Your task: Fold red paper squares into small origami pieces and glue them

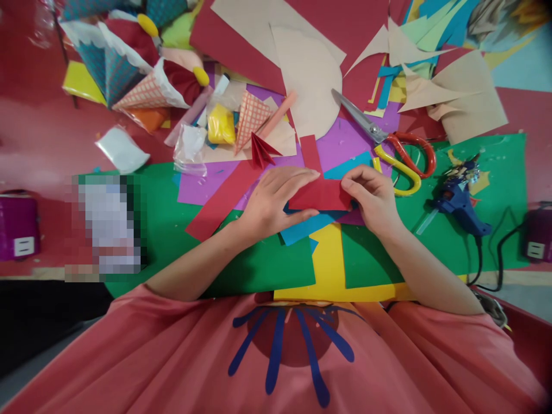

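A red paper strip (317,195) lies crosswise between my hands, over blue paper (302,228). My left hand (276,201) rests at its left end, fingers apart, thumb along the lower edge. At the right end my right hand (371,195) pinches the strip between thumb and fingers. Another red strip (309,150) stands out above it. To the left of my left hand, a long red strip (219,204) slants down, with a folded red paper piece (261,152) at its top.
Scissors (375,132) with red and yellow handles lie beyond my right hand. A blue glue gun (461,204) and its cord are farther right. Fabric cones (116,63), a plastic bag (190,146) and a blurred-out object (112,227) are at left. Beige paper (308,80) lies at the back.
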`<state>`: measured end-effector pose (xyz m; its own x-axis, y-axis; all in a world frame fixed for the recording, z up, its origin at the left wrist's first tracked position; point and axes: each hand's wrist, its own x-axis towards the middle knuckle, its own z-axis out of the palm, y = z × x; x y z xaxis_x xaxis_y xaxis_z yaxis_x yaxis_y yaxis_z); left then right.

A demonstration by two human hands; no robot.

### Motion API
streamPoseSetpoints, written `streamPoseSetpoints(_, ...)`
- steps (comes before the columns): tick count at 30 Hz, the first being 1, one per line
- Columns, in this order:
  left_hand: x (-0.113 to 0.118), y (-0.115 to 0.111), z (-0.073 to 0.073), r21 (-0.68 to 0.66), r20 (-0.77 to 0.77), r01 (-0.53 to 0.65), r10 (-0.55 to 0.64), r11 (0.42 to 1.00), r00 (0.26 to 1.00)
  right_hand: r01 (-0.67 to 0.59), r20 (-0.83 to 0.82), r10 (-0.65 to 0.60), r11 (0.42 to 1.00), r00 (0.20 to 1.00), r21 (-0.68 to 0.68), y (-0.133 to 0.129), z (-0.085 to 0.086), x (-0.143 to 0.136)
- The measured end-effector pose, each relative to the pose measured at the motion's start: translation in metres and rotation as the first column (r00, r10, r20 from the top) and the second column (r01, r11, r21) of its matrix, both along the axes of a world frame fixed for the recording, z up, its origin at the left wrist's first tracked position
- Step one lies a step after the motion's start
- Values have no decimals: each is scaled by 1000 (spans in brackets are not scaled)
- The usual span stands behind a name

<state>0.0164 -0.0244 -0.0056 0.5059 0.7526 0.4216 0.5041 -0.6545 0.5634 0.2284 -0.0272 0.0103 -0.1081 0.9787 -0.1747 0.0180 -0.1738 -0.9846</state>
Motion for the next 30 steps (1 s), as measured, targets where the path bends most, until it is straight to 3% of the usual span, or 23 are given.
streamPoseSetpoints(9, 0, -1, 1, -78, -60, -37, 33, 996, 998, -28, -97, 21, 997, 995, -73, 0, -4, 1)
streamPoseSetpoints(15, -2, 1, 8, -265, -39, -76, 68, 961, 997, -177, -223, 175, 984, 959, 11, -2, -5, 0)
streamPoseSetpoints(18, -2, 0, 8, -300, -23, -79, 76, 951, 997, -242, -131, 245, 970, 961, 40, -6, -6, -3)
streamPoseSetpoints(22, 0, -3, 5, -271, -17, -56, 53, 961, 998, -239, -2, 240, 969, 971, 68, -10, -7, -7)
streamPoseSetpoints(26, 2, -4, 5, -271, 7, -39, 43, 962, 999, -222, 16, 221, 972, 975, 71, -10, -7, -7)
streamPoseSetpoints(30, 1, -3, 6, -413, 121, 8, 46, 911, 992, -220, -25, 222, 973, 975, 72, -9, -7, -6)
